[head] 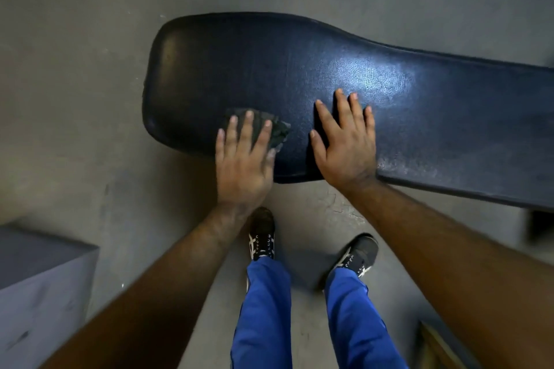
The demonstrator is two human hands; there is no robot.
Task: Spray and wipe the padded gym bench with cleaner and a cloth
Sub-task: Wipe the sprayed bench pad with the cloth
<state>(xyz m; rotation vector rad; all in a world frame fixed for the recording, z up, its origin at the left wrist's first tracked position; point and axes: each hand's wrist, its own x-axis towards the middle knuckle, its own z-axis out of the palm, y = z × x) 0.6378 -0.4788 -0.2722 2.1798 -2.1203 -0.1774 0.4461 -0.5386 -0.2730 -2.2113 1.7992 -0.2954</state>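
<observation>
- Bench [374, 93]: one, dark blue padded vinyl, wide rounded end at view left, narrowing toward view right where it runs out of frame. It stands on the grey floor [75, 99] just ahead of the person's feet. Judged heavy and fixed in place; not a thing to lift. The pad should give slightly under a palm. The skin looks textured, with a sheen right of centre that may be wet cleaner or only lamp glare; cannot tell which. If wet, expect it to be slick.
- Box [39, 278]: one grey block, on the floor left of the bench and well apart from it. Not part of the task.
- Left hand [244, 159]: flat and open, fingers spread, pressing the cloth onto the bench near its front edge, at the wide end. Nothing is pinched; the hold is by downward pressure only.
- Right hand [344, 144]: flat and open, empty, palm on the bench just right of the cloth; reads as a brace.
- Cloth [277, 133]: one, dark, crumpled, small, mostly covered by the left fingers, its right edge showing. Judged light, soft and limp; it will bunch or slip out under a loose palm. Best held by fingertips spread over its middle, or gathered into a wad.
- Count: bench 1, box 1, hands 2, cloth 1, shoes 2. Spray bottle: none in view.
</observation>
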